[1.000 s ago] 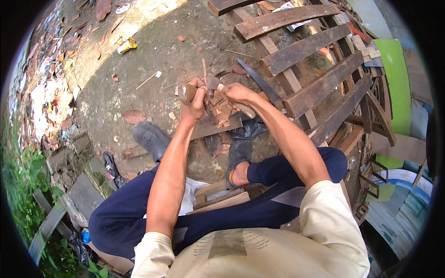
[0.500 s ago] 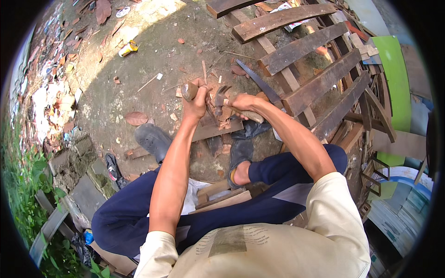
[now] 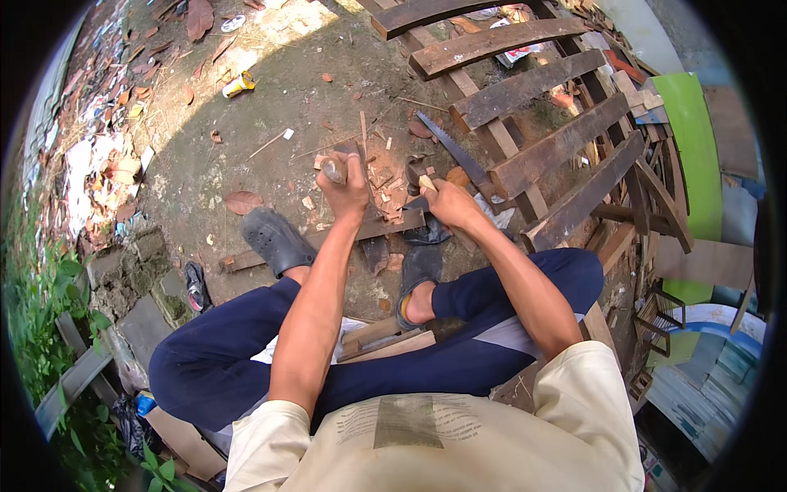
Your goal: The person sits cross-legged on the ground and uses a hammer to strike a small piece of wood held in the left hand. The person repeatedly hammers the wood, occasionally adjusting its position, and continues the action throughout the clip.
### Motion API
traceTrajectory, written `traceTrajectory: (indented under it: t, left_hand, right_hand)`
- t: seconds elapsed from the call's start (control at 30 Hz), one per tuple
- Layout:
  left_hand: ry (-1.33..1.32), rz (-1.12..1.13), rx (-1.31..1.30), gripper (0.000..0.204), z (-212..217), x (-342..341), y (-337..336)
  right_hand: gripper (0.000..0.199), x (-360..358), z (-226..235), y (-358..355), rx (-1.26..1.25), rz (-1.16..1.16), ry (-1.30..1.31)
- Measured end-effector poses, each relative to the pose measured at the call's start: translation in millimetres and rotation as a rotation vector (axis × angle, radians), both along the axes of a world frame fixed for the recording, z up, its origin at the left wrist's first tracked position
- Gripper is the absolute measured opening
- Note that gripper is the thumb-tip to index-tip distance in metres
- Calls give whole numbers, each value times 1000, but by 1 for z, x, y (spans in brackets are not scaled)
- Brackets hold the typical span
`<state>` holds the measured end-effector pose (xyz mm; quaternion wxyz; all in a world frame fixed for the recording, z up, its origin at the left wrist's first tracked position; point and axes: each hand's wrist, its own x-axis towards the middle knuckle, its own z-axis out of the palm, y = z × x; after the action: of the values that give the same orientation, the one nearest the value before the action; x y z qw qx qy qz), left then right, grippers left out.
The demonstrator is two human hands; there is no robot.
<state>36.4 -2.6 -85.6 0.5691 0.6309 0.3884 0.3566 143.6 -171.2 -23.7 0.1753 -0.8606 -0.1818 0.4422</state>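
The left hand is shut tight round a small wood handle, w/ its top poking out. The right hand grips a little wood piece just above a long plank on the dirt, btw the two dark shoes.

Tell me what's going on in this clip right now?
A person sits low on bare ground, feet in dark clogs, working over a wooden plank that lies across in front of them. The left hand is raised, gripping a pale rounded handle, seemingly of a tool. The right hand holds a small wooden piece down at the plank. Wood chips lie scattered around, a saw blade lies just beyond, and rough slatted boards lie to the right.
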Motion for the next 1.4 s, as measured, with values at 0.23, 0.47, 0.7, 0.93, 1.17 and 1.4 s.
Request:
traceTrajectory:
  t: [0.23, 0.47, 0.7, 0.93, 1.17, 1.4]
  left_hand:
    - [-80, 525, -168, 34, 8, -16, -3]
    - [-144, 245, -174, 38, 85, -7, -3]
    - [87, -310, 60, 63, 135, 10, -50]
    - [276, -675, -223, 98, 170, 4, -63]
    - [474, -896, -13, 107, 196, -5, -55]
    - [568, -1115, -138, 63, 69, -30, -9]
  right_hand:
    - [44, -26, 92, -46, 117, -202, -53]
    - [42, -34, 72, -52, 293, -448, 87]
    - [57, -36, 70, -24, 920, -427, 239]
    - [60, -27, 89, -29, 1065, -350, 281]
    - [50, -30, 105, -27, 1105, -338, 144]
    - [42, -23, 122, -57, 1105, -576, 14]
